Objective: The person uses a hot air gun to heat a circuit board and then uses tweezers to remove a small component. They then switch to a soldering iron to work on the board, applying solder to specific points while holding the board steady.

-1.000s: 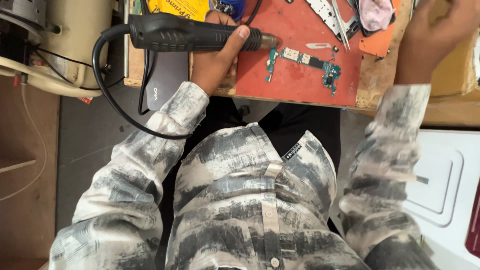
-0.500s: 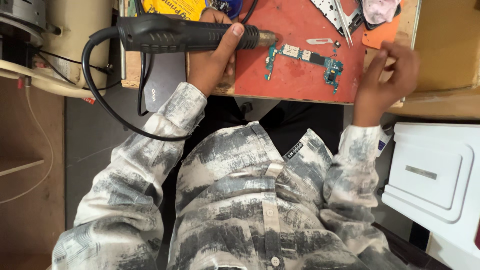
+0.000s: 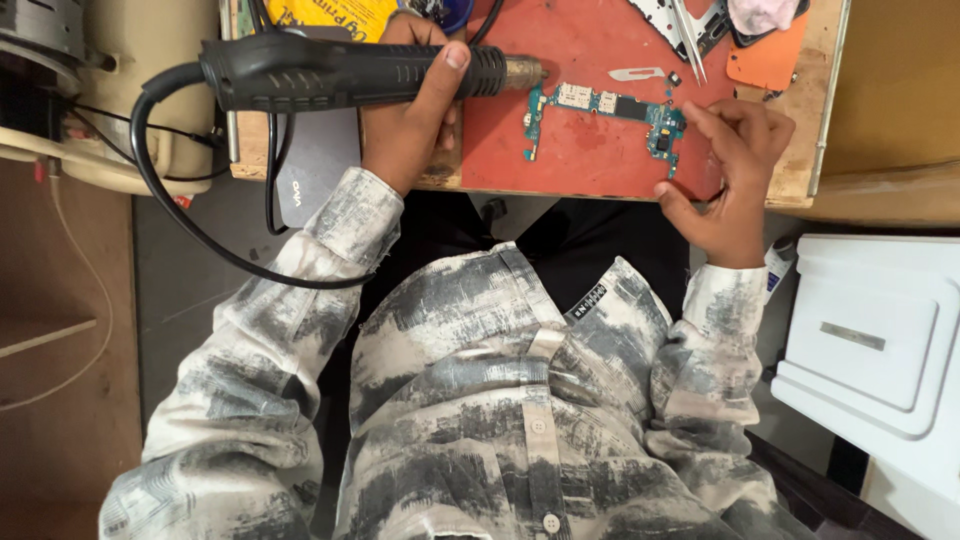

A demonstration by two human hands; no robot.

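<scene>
Two hands: left gripping one hot-air gun, right loosely open touching one circuit board.

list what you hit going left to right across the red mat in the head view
black hot air tool held in one hand → green circuit board → small blade → tweezers → the other hand at the board's end → orange pad

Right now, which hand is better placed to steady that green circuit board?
The right hand: its fingertips already rest at the near end of the circuit board, and it holds nothing. The left hand is busy gripping the black hot-air gun.
</scene>
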